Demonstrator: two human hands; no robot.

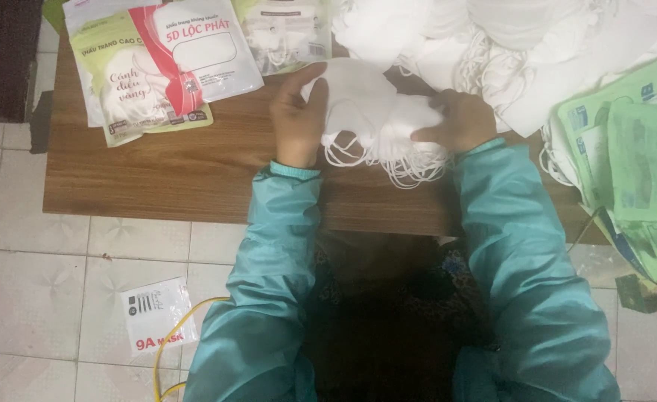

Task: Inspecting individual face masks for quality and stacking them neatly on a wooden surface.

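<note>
Both hands hold 1 small stack of white masks point(373, 112) just above the wooden worktop point(194, 171), near its front edge. The left hand point(296, 115) grips the stack's left end, thumb on top and fingers curled underneath, closed on the masks. The right hand point(459, 119) presses on the stack's right end, fingers bent over the fabric and closed on it. The elastic ear loops point(410, 160) hang from the stack in a loose bunch and trail onto the worktop between the 2 wrists. Both arms wear teal sleeves point(507, 246) with ribbed cuffs.

Behind the stack, at the far edge of the worktop, lies a large heap of loose white masks point(537, 45), with more loops tangled through it; the stack touches or nearly touches its near side, and I cannot tell which. To the left of the left hand lie flat printed pouches point(157, 67), white, pale green and red, overlapping 1 another, and another clear pouch point(287, 33) with masks inside lies further back. To the right, green pouches point(634, 149) are piled at the worktop's right end, some leaning over its edge.

Below, on the tiled floor point(38, 298), a white pouch point(153, 313) lies flat beside a yellow cable point(166, 335) that curves past the left sleeve.
</note>
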